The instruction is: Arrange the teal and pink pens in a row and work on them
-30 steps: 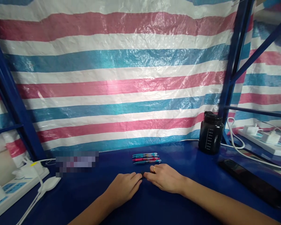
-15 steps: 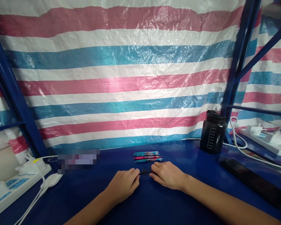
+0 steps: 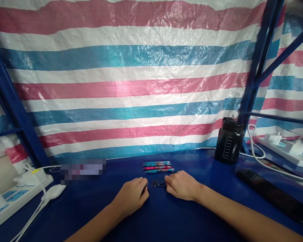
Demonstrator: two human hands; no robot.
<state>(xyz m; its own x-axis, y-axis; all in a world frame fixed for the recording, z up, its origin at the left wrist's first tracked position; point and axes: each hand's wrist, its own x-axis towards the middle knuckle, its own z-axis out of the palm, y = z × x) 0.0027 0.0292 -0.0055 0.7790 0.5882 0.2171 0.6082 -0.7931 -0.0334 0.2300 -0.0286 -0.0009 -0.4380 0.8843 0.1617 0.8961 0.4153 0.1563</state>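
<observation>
A black piece [image 3: 155, 183] is showing between the left hand [image 3: 131, 195] and the right hand [image 3: 183, 185], near the pens [image 3: 154, 168].
The right is pinching its end, grip closed; from so close, a careless push could be scattering the pens. The left is holding a dark bit [image 3: 146, 185], mostly hidden.

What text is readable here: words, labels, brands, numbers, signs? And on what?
None legible.
Bottle: white scale marks; any numbers too small to read.
Pens: any print on the barrels too small to read.
Black item at the right hand: tiny pale marks, can't tell if text.
Pixelated patch: blurred out, unreadable.
</observation>
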